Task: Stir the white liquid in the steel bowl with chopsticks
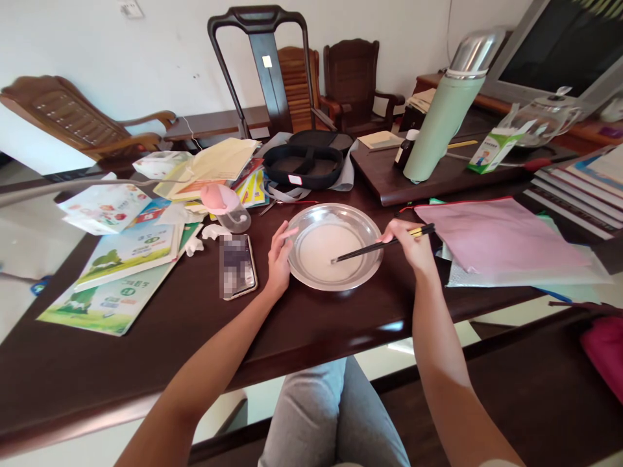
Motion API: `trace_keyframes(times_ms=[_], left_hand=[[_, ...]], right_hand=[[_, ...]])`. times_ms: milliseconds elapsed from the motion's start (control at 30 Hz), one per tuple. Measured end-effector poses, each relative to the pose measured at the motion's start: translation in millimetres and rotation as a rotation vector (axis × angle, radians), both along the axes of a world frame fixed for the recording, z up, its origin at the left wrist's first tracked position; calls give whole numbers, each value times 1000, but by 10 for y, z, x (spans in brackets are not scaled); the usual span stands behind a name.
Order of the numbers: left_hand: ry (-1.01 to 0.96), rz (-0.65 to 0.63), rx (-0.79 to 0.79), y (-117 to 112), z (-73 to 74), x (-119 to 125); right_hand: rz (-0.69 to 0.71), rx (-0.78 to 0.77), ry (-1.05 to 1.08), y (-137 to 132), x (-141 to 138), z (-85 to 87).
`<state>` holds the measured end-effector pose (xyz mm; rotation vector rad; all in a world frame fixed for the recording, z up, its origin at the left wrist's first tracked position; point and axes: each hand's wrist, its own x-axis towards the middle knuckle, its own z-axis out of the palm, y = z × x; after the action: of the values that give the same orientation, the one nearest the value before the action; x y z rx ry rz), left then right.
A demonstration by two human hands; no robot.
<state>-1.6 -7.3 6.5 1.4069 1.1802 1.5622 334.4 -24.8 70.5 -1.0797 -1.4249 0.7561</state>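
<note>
A round, shallow metal basin [360, 224] rests on the dark table, with a whitish, batter-like mixture [321, 250] in its bottom. On its left rim my left hand [279, 261] grips the side, fingers along the edge. My right hand [406, 241] is closed around a pair of black chopsticks [365, 250] with gold-coloured ends. Their tips dip into the mixture near the middle of the basin. Just left of my left hand lies a phone [238, 266], its screen blurred out.
Booklets [126, 259], tissue packs [109, 207] and a pink-lidded clear cup [225, 206] are on the left. Behind the basin sits a black case [302, 165]. A green thermos [442, 123] stands at the back right, beyond a pink pouch [501, 233] and stacked books [579, 194].
</note>
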Motion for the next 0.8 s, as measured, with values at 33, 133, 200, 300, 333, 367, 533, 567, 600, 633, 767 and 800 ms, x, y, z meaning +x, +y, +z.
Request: trace_keyframes(times_ms=[33,133,200,300,333,367,533,567,600,633,767,800], left_hand=[[1,2,-1,-1,1,1],[-5,4,4,-4,3,5],[-6,0,7,-5,1,7],[-15,2,5,-1,-7,4],[-17,5,3,1,-11,1],[-15,6,1,2,-15,-1],[3,-3,5,5,-24,-12],[2,-5,6,5,-24,-12],[1,-5,5,4,-24,-11],[-1,-5,3,3,-24,-9],[-7,1,-7,4,-29,0],[-10,3,-9,4,-32,2]], right_hand=[[66,-11,-38,-6,-37,8],[140,37,-143,7,-131,13],[55,65,-155,30,-126,1],[-121,70,-54,42,-33,-14],[-143,61,-14,35,-5,-14],[-135,47,14,25,12,-10],[117,10,-104,-4,-89,19],[133,28,-139,4,-114,19],[122,45,-162,13,-128,15],[87,58,-169,24,-127,10],[-102,42,-37,31,-32,0],[-106,30,1,21,-14,6]])
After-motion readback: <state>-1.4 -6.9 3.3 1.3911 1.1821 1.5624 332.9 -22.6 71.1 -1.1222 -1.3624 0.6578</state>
